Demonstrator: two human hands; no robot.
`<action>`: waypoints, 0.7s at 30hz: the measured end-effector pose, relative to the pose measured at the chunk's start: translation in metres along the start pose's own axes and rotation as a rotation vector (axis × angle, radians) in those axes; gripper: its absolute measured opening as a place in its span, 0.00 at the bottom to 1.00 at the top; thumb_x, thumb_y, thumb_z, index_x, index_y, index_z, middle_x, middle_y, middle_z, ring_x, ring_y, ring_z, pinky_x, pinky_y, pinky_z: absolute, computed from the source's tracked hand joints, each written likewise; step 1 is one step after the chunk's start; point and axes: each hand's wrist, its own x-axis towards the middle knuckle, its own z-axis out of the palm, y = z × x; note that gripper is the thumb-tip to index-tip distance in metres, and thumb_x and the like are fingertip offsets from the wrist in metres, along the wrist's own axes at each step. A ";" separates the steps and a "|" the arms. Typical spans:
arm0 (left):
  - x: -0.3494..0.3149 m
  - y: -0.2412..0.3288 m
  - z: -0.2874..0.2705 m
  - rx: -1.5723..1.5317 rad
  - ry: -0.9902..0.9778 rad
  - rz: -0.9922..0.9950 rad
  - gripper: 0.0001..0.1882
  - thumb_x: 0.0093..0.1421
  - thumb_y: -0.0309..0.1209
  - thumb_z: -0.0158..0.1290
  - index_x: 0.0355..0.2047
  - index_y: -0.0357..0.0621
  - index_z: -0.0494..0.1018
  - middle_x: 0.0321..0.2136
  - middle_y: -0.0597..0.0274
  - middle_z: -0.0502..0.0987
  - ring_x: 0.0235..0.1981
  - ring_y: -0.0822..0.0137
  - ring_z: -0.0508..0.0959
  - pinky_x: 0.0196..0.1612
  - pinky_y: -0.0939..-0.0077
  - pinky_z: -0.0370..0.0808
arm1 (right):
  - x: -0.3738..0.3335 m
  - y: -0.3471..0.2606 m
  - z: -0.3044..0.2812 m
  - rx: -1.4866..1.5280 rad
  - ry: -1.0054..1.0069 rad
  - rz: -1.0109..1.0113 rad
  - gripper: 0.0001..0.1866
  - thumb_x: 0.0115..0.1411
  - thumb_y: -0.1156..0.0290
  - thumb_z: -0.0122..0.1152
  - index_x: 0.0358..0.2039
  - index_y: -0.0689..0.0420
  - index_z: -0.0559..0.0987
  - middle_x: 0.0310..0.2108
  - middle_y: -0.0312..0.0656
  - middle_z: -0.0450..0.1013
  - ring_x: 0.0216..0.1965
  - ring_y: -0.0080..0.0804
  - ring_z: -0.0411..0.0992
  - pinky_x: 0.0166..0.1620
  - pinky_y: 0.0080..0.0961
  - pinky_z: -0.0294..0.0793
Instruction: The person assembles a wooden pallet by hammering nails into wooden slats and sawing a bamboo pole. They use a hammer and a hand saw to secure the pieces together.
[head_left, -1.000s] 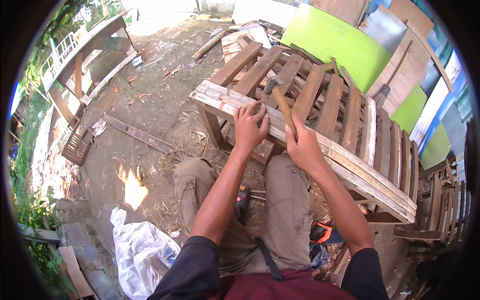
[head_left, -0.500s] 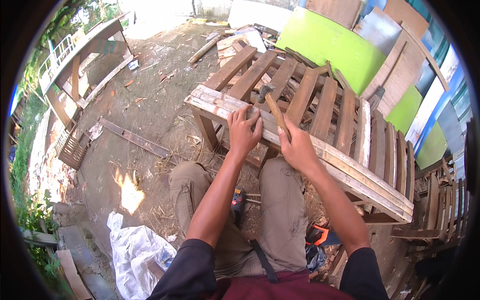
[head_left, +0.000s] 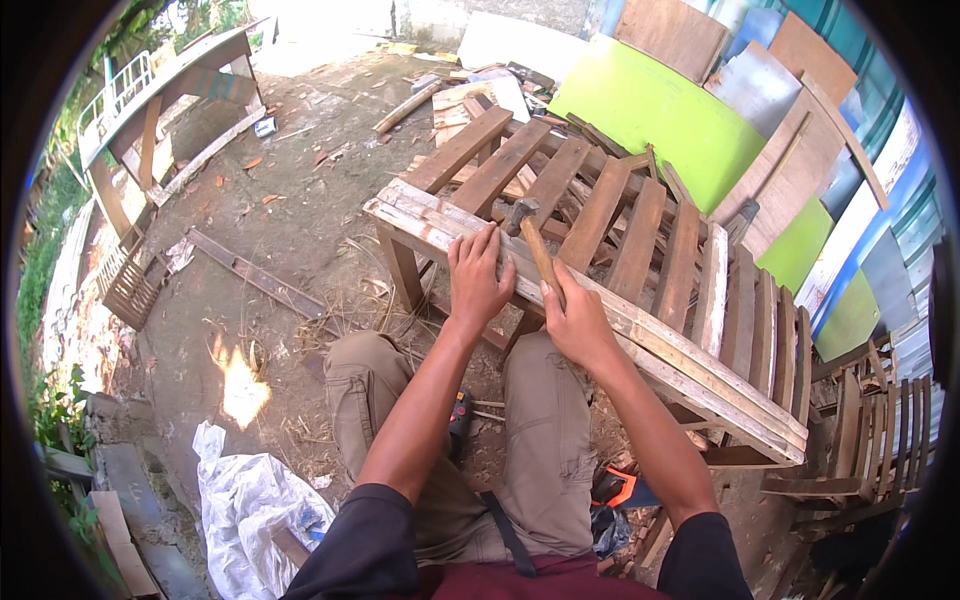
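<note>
Wood-handled and dark-headed, the hammer (head_left: 541,252) is gripped in the right hand (head_left: 578,325) toward the handle's end, which likely leaves its head free; that head is over the slatted frame (head_left: 595,215), though contact cannot be told. The left hand (head_left: 478,282) lies with bent fingers on the pale strips (head_left: 700,382) along the frame's near edge, probably to steady them; whether it pinches anything small is unclear. An orange-handled tool (head_left: 622,488) lies on the near side of the frame, perhaps to stay within reach. Left of the frame lies a long narrow bar (head_left: 260,276); behind it stands a lime-green panel (head_left: 655,110), apparently propped there out of the way.
</note>
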 end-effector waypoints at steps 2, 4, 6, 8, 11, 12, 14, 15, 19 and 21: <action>-0.001 -0.001 0.001 0.034 -0.024 -0.010 0.30 0.62 0.37 0.54 0.61 0.30 0.69 0.63 0.47 0.70 0.65 0.49 0.67 0.71 0.50 0.53 | -0.002 0.000 0.005 0.026 0.035 -0.056 0.26 0.71 0.67 0.52 0.64 0.69 0.68 0.50 0.71 0.74 0.55 0.64 0.74 0.56 0.44 0.73; -0.001 -0.001 0.001 0.056 -0.025 -0.020 0.32 0.61 0.37 0.53 0.62 0.28 0.67 0.64 0.45 0.69 0.66 0.48 0.65 0.72 0.50 0.52 | 0.002 -0.003 0.000 -0.031 -0.021 -0.038 0.27 0.70 0.67 0.52 0.64 0.70 0.68 0.50 0.70 0.75 0.54 0.65 0.74 0.56 0.44 0.73; -0.001 -0.001 0.002 0.067 -0.003 -0.029 0.32 0.61 0.37 0.53 0.62 0.27 0.67 0.65 0.43 0.68 0.67 0.48 0.65 0.72 0.50 0.52 | -0.003 -0.004 -0.002 -0.017 -0.024 -0.009 0.27 0.70 0.67 0.52 0.64 0.70 0.67 0.50 0.70 0.75 0.54 0.65 0.75 0.55 0.44 0.73; -0.002 -0.001 0.003 0.061 0.008 -0.028 0.33 0.61 0.37 0.53 0.62 0.27 0.67 0.65 0.42 0.67 0.67 0.48 0.64 0.72 0.50 0.52 | -0.011 -0.005 0.002 0.071 0.041 0.020 0.27 0.70 0.67 0.52 0.64 0.70 0.67 0.50 0.69 0.75 0.53 0.65 0.75 0.55 0.44 0.73; -0.003 -0.001 0.003 0.055 -0.010 -0.022 0.33 0.61 0.37 0.53 0.62 0.28 0.66 0.65 0.42 0.67 0.67 0.47 0.64 0.72 0.50 0.52 | 0.008 -0.001 -0.005 -0.076 -0.034 -0.020 0.27 0.70 0.67 0.52 0.64 0.71 0.67 0.47 0.69 0.76 0.50 0.66 0.76 0.53 0.44 0.74; -0.003 -0.003 0.001 0.054 -0.021 -0.019 0.33 0.61 0.37 0.53 0.63 0.28 0.66 0.64 0.42 0.67 0.66 0.47 0.64 0.72 0.50 0.52 | 0.000 -0.003 -0.007 0.028 -0.024 -0.027 0.27 0.70 0.67 0.52 0.64 0.71 0.67 0.45 0.71 0.76 0.49 0.66 0.76 0.53 0.45 0.74; -0.004 -0.001 0.002 0.062 -0.023 -0.027 0.33 0.61 0.37 0.53 0.63 0.28 0.65 0.64 0.42 0.68 0.66 0.47 0.64 0.72 0.50 0.52 | -0.003 -0.002 -0.004 -0.034 -0.061 0.007 0.27 0.70 0.67 0.52 0.64 0.70 0.68 0.43 0.72 0.76 0.48 0.66 0.76 0.52 0.46 0.74; -0.004 0.000 0.002 0.065 -0.023 -0.031 0.33 0.61 0.36 0.53 0.63 0.28 0.65 0.63 0.42 0.68 0.66 0.47 0.64 0.72 0.50 0.52 | -0.001 -0.001 -0.003 -0.066 -0.079 0.024 0.27 0.70 0.67 0.51 0.64 0.70 0.68 0.42 0.73 0.76 0.48 0.67 0.76 0.52 0.46 0.74; -0.004 0.005 -0.001 0.008 -0.019 -0.073 0.37 0.60 0.34 0.53 0.67 0.28 0.60 0.61 0.42 0.70 0.65 0.47 0.66 0.71 0.49 0.52 | -0.004 -0.004 -0.001 0.083 0.060 -0.039 0.28 0.70 0.66 0.51 0.65 0.69 0.67 0.42 0.74 0.75 0.47 0.69 0.75 0.51 0.48 0.74; -0.004 0.004 -0.001 0.009 -0.004 -0.053 0.37 0.60 0.34 0.54 0.67 0.27 0.59 0.60 0.41 0.70 0.64 0.47 0.66 0.71 0.49 0.53 | 0.002 -0.003 -0.006 0.025 -0.040 -0.019 0.28 0.69 0.67 0.51 0.66 0.69 0.66 0.43 0.73 0.76 0.49 0.69 0.75 0.52 0.47 0.74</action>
